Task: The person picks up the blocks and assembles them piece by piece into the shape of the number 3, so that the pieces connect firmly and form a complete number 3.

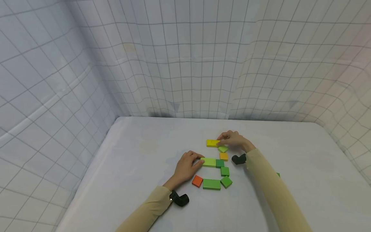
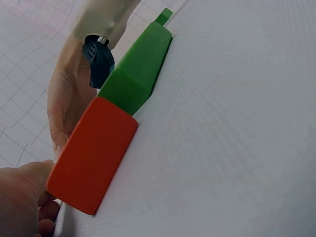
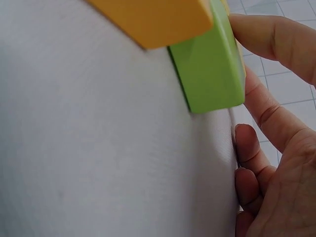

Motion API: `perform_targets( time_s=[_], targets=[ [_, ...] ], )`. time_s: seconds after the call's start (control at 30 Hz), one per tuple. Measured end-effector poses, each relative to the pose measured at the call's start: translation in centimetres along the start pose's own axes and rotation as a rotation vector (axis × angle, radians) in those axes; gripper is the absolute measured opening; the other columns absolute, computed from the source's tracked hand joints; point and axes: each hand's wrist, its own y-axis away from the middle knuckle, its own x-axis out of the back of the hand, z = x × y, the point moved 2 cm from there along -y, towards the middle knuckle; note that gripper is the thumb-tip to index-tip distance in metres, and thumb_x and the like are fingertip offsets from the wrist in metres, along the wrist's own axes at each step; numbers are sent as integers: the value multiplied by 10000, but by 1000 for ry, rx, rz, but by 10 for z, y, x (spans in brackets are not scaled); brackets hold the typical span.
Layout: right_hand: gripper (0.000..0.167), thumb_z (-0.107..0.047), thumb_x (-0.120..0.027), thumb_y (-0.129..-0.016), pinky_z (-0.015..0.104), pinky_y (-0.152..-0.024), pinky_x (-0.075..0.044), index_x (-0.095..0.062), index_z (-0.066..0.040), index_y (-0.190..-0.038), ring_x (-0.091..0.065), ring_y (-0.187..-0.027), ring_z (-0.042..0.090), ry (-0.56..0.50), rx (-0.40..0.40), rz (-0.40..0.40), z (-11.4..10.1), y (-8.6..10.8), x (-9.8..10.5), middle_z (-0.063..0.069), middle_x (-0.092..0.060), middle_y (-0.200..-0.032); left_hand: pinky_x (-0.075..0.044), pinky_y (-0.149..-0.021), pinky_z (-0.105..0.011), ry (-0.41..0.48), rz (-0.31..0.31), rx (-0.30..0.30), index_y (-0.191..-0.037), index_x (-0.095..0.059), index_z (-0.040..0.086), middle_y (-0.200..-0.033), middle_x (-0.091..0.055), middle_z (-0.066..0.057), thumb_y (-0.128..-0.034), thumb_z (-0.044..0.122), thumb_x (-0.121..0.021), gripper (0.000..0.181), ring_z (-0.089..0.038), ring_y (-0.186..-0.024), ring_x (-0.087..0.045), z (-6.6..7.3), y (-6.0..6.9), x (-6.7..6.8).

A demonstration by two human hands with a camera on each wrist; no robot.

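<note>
In the head view my right hand [image 1: 234, 140] pinches the right end of a long yellow block [image 1: 211, 143] between thumb and fingers. Just below those fingers lies a small lime block [image 1: 223, 149], set at an angle, with a yellow-orange square block [image 1: 223, 156] nearer me. My left hand [image 1: 186, 166] holds the left end of a long light green block [image 1: 209, 162], thumb and index finger at its corners. A dark green block [image 1: 220, 163] touches that block's right end. The right wrist view shows the lime block [image 3: 212, 69] close to the right fingers, mostly hiding the yellow one.
Nearer me, a red-orange block [image 1: 197, 181], a long green block [image 1: 211, 184], a tilted green block [image 1: 226, 182] and a green square [image 1: 224, 171] form a curve. Another green block [image 1: 278, 174] is partly hidden by the right sleeve. Grid-patterned curtains [image 1: 203, 64] enclose the white table [image 1: 145, 135].
</note>
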Motion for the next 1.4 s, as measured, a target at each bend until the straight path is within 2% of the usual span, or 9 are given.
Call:
perform_targets(
  time_s=[0.17, 0.33, 0.43, 0.63, 0.83, 0.97, 1.17, 1.3, 1.4],
  targets=[
    [415, -531, -710, -780, 542, -929, -219, -695, -221, -1056, -269, -1169, 336, 26, 6, -11, 1, 0, -1, 85, -463, -1250, -377, -695, -288, 8, 2, -3, -1128, -690, 206, -977, -544, 49, -959, 388, -553, 284, -123, -856, -457, -2, 0, -2],
    [662, -677, -560, -819, 586, -970, -198, -609, -169, -1240, -252, -1219, 370, 28, 17, -27, -1, 2, 0, 127, -451, -1324, -374, -685, -284, 5, 13, -9, -1124, -693, 209, -967, -543, 52, -955, 381, -562, 274, -120, -842, -450, -3, 0, -2],
    [744, -698, -507, -835, 605, -1006, -153, -537, -144, -1330, -195, -1284, 391, 0, -3, -34, -3, 5, 2, 157, -362, -1419, -376, -687, -282, 1, 16, -13, -1126, -693, 210, -971, -546, 51, -955, 381, -561, 275, -117, -844, -451, -3, 0, -2],
    [707, -620, -461, -911, 603, -1045, -88, -462, -112, -1404, -105, -1371, 414, -25, 14, -72, -4, 6, 4, 182, -244, -1506, -383, -695, -281, 5, 12, -16, -1130, -692, 205, -982, -551, 49, -959, 392, -549, 291, -115, -855, -458, -5, 1, -1],
    [635, -549, -495, -932, 545, -1031, -237, -505, -63, -1342, -330, -1297, 362, 33, 36, -73, 0, 10, 15, 190, -392, -1421, -381, -700, -290, 15, 15, -18, -1126, -692, 203, -977, -552, 48, -960, 385, -552, 283, -122, -852, -458, -3, 1, 0],
    [525, -466, -527, -949, 518, -959, -342, -566, -45, -1259, -452, -1175, 338, 78, 51, -48, 4, 29, 31, 187, -503, -1300, -385, -707, -293, 13, 16, -23, -1126, -691, 205, -983, -554, 44, -961, 379, -551, 278, -124, -863, -466, -2, 1, 0],
    [460, -410, -534, -961, 465, -843, -419, -609, -7, -1169, -538, -1007, 293, 122, 95, -5, 28, 69, 65, 146, -592, -1119, -370, -682, -277, 15, 17, -25, -1125, -692, 202, -958, -540, 51, -961, 380, -553, 280, -114, -824, -442, -2, 1, 0],
    [402, -361, -538, -969, 421, -775, -436, -621, 5, -1114, -551, -903, 254, 116, 124, -24, 47, 99, 81, 104, -608, -1007, -367, -682, -273, 16, 19, -26, -1125, -693, 197, -952, -536, 54, -961, 383, -551, 286, -112, -818, -432, -2, 2, 1],
    [318, -339, -589, -944, 375, -726, -429, -639, -40, -1043, -526, -836, 213, 147, 127, -72, 63, 119, 85, 58, -597, -934, -366, -680, -273, 13, 20, -26, -1123, -695, 195, -953, -538, 52, -960, 382, -553, 286, -111, -814, -431, -2, 2, 0]
  ],
)
